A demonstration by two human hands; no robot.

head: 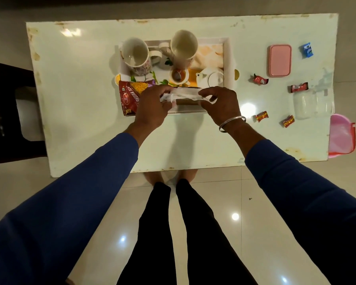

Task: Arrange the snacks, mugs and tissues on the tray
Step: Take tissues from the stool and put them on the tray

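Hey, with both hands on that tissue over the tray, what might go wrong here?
The tissue, pulled between the left hand and right hand, might tear. The hands work close to the small cup and teapot, so a knock is possible. The snack packet overhangs the tray edge and may slide off.

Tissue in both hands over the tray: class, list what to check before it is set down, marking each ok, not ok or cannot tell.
1. Tissue held at both ends by left hand and right hand: ok.
2. Both mugs upright on tray: ok.
3. Bare tray spot under the tissue: cannot tell, hands cover it.
4. Snack packet fully inside tray: not ok, it overhangs the rim.
5. Small candies on tray: not ok, on table.
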